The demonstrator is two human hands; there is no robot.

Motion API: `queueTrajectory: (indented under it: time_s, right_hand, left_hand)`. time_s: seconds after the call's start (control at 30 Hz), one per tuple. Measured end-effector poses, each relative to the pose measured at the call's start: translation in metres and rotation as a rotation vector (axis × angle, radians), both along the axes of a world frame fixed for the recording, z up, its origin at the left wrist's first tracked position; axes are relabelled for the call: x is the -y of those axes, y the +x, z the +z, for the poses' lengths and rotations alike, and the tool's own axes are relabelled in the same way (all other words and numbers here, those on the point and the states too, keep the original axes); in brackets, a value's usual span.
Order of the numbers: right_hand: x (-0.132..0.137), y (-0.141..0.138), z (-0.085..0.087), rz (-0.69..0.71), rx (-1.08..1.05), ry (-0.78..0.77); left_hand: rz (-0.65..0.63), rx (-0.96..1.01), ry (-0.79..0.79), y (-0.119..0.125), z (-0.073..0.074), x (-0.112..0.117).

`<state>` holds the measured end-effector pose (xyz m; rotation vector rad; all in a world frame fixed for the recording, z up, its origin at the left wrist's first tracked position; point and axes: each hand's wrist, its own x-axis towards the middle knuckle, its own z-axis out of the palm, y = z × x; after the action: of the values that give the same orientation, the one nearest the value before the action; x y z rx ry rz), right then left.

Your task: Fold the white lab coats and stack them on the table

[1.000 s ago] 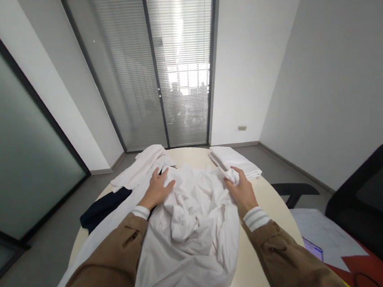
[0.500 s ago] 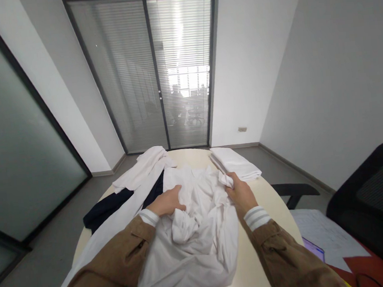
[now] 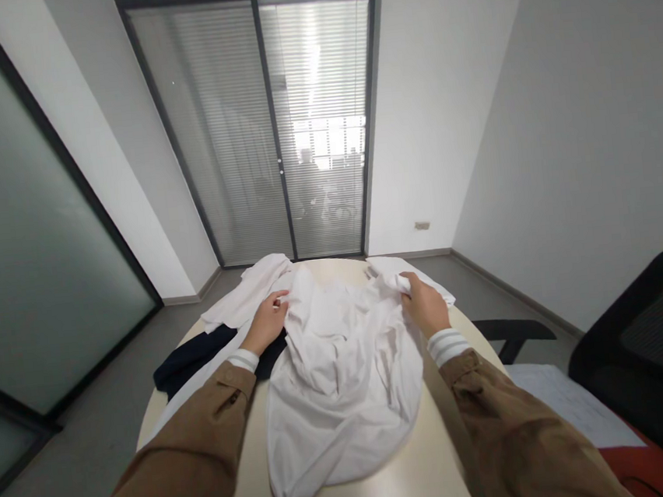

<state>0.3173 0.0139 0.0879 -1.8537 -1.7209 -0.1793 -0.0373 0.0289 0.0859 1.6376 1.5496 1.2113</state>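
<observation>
A crumpled white shirt (image 3: 343, 372) lies spread on the round cream table (image 3: 390, 493) in front of me. My left hand (image 3: 268, 321) pinches the shirt's far left edge, fingers closed on the cloth. My right hand (image 3: 424, 302) grips the shirt's far right edge in a closed fist. Both hands hold the garment stretched away from me. Brown sleeves with striped white cuffs cover my arms.
A dark navy garment (image 3: 193, 359) and another white garment (image 3: 247, 292) lie on the table's left. A folded white stack (image 3: 438, 289) sits behind my right hand. A black office chair (image 3: 650, 335) and papers (image 3: 569, 405) stand at the right. Blinds cover the glass doors ahead.
Both hands moved farther away and apart, drawing the white shirt out flatter. My left hand went from bunching cloth near the middle to pinching the far left edge.
</observation>
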Motion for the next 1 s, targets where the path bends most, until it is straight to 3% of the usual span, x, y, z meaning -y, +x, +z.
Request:
queueTrajectory:
  time_s: [0.13, 0.27, 0.43, 0.5, 0.6, 0.77, 0.9, 1.0]
  right_hand:
    - [-0.001, -0.004, -0.005, 0.098, 0.001, 0.053]
    - [0.013, -0.013, -0.006, 0.295, 0.133, 0.18]
    - [0.05, -0.029, 0.007, 0.787, 0.226, 0.004]
    - [0.063, -0.034, 0.009, 0.903, 0.209, -0.091]
    - [0.075, -0.036, 0.003, 0.922, 0.234, -0.199]
    - [0.082, -0.019, -0.011, 0.782, 0.37, -0.358]
    - [0.086, 0.002, -0.003, 0.718, 0.365, -0.394]
    - [0.085, 0.013, 0.008, 0.686, 0.362, -0.372]
  left_hand:
    - [0.07, 0.148, -0.302, -0.006, -0.011, 0.003]
    - [0.061, 0.116, -0.419, -0.009, -0.014, 0.011]
    - [-0.076, 0.009, -0.345, -0.007, -0.012, 0.026]
    - [-0.125, -0.012, -0.268, -0.005, -0.013, 0.031]
    - [-0.102, 0.164, -0.204, -0.006, -0.013, 0.029]
    - [0.075, 0.508, -0.071, -0.022, -0.011, 0.009]
    - [0.27, 0.594, 0.024, -0.046, -0.011, -0.005]
    - [0.282, 0.624, -0.076, -0.056, -0.017, -0.004]
